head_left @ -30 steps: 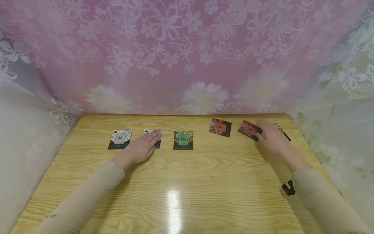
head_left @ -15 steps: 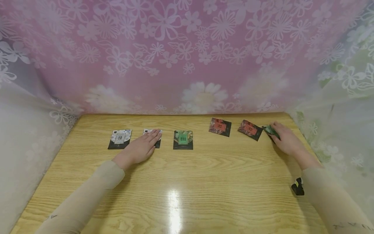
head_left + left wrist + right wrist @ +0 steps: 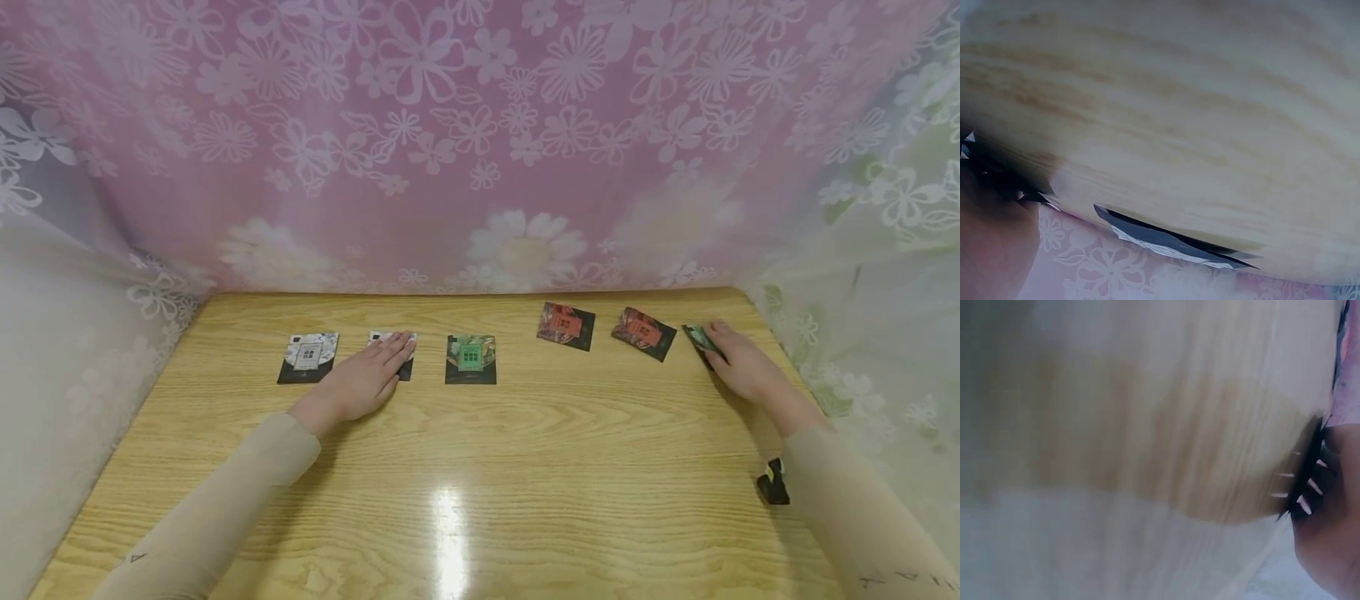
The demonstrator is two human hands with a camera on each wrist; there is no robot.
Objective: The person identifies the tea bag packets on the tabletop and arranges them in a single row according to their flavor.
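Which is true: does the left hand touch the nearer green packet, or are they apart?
Apart: the head view shows table between the left hand and that green packet.

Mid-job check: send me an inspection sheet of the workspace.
Surface: wood-grain table, glare patch near the front.
Job's things: six packets in view: left white one, covered white one, middle green one, two red ones, right green one.
Clutter: black object beside the right sleeve; attachment unclear.
Grippers: left hand flat on the covered white one; right hand touching the right green one, grip unclear.
Cables: nothing seen.
Surroundings: pink floral curtain behind, pale curtains either side.
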